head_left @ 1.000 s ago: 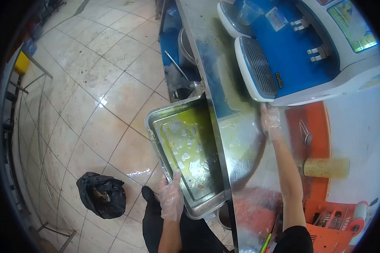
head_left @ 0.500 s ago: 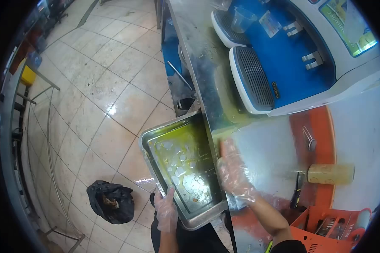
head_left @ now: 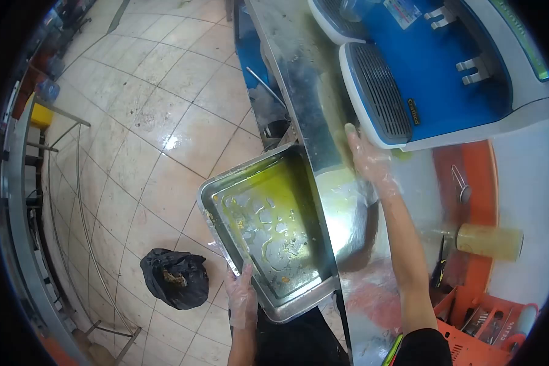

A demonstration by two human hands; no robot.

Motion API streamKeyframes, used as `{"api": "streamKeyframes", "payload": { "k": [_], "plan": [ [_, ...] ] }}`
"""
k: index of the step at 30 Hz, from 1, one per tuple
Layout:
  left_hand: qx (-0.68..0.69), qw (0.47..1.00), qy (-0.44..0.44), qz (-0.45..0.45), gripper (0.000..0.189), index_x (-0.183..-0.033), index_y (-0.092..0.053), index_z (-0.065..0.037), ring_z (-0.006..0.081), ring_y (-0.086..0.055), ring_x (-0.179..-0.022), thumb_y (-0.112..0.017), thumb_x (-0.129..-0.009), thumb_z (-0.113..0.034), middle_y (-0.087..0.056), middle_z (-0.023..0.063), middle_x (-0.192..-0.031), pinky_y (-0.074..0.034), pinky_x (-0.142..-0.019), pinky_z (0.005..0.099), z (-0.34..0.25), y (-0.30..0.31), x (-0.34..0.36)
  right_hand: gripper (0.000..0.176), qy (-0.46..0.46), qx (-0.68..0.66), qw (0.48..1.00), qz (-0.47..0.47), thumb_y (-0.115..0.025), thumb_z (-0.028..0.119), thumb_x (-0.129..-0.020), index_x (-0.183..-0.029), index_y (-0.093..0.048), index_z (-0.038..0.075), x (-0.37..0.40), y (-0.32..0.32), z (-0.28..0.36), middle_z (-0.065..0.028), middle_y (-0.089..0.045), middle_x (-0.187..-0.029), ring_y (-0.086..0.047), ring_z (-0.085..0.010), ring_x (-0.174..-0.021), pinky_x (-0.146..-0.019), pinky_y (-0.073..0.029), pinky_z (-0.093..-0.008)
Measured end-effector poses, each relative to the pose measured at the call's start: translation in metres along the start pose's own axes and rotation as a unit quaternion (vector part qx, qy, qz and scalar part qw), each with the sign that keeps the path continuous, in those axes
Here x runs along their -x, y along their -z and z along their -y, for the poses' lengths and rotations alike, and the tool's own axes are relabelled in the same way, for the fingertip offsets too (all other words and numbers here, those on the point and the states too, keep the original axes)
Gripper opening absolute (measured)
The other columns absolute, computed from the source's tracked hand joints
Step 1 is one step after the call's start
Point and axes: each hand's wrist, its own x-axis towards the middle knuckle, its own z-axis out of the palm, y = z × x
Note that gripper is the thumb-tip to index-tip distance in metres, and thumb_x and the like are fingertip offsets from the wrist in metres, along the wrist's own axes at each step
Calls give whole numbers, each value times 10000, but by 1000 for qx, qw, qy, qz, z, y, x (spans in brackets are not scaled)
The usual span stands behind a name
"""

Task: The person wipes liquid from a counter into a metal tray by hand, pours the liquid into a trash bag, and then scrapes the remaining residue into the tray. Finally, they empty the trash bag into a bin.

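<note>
Head view: we see our gloved left hand [head_left: 242, 300] holding a wet metal tray [head_left: 306, 303] by its rim, centre frame, our gloved right hand [head_left: 370, 160], fingers extended, at the steel counter [head_left: 313, 100] beside the Crathco drink dispenser [head_left: 448, 79], upper right.

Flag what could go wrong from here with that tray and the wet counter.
1. Spill: the left hand grips the metal tray along one side; if it tips, the yellow-green liquid could run onto the tiled floor.
2. Slip: the plastic glove on that hand may slide if the rim is wet.
3. Bump: the right hand is close to the Crathco dispenser and might knock it.
</note>
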Motion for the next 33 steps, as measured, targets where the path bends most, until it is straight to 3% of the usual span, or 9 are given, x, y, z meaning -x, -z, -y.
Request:
{"api": "streamKeyframes", "payload": {
  "k": [8,12,14,18,21,24,27,31,33],
  "plan": [
    [-29,997,24,63,345,-1196,-547,-43,105,-567,-939,-686,-899,-148,-618,28,-1047,-454,-828,268,4,9,-25,736,324,14,937,130,-529,334,-929,-1480,-223,-46,93,-13,66,-249,-260,-1527,-233,-396,-1425,-1182,-174,-429],
    [-6,997,35,68,331,-1165,-537,-24,123,-582,-892,-681,-905,-169,-611,52,-1019,-471,-794,271,3,12,-29,709,262,-40,954,140,-511,314,-934,-1487,-226,-26,140,-6,47,-243,-277,-1523,-252,-384,-1421,-1176,-191,-432],
    [16,996,45,78,334,-1163,-536,-19,128,-585,-879,-681,-906,-176,-611,48,-1019,-478,-781,277,3,12,-32,669,105,36,992,-61,-460,327,-963,-1498,-227,0,155,-3,24,-227,-293,-1523,-264,-369,-1421,-1172,-204,-415],
    [11,994,18,108,371,-1190,-527,-14,133,-581,-908,-686,-902,-185,-606,54,-1042,-476,-802,282,13,22,-37,636,-96,42,986,-131,-425,285,-979,-1508,-204,10,112,23,-108,-234,-283,-1526,-272,-365,-1418,-1168,-213,-392],
    [-18,996,31,85,409,-1226,-509,-8,138,-572,-960,-683,-900,-183,-598,63,-1090,-467,-839,294,-2,13,-27,571,-94,180,966,-162,-426,276,-967,-1465,-326,15,54,48,-141,-240,-362,-1478,-341,-383,-1370,-1138,-267,-422],
    [-55,996,28,65,448,-1265,-490,-8,146,-563,-1004,-680,-897,-180,-590,66,-1127,-455,-870,305,-11,3,-19,474,-6,139,987,-85,-401,288,-972,-1351,-481,15,19,59,-152,-246,-460,-1389,-406,-403,-1297,-1090,-314,-455],
    [-25,996,45,67,455,-1284,-483,-13,152,-564,-1019,-672,-898,-161,-592,69,-1145,-453,-882,308,-3,8,-21,413,-39,296,950,96,-438,257,-943,-1265,-573,36,30,64,-83,-268,-525,-1305,-458,-432,-1241,-1015,-391,-485],
    [28,995,1,91,441,-1289,-486,-24,150,-571,-1005,-661,-904,-149,-596,67,-1146,-461,-873,308,12,13,-26,505,-51,191,980,-24,-447,255,-934,-1360,-470,-15,53,35,-50,-273,-443,-1396,-391,-411,-1315,-1096,-318,-451],
    [46,992,13,116,403,-1265,-509,-31,148,-586,-972,-658,-905,-136,-608,63,-1125,-471,-855,308,11,15,-26,612,-19,210,978,-8,-402,277,-960,-1458,-263,-51,63,25,-43,-248,-323,-1487,-263,-387,-1400,-1173,-197,-430]
  ]
}}
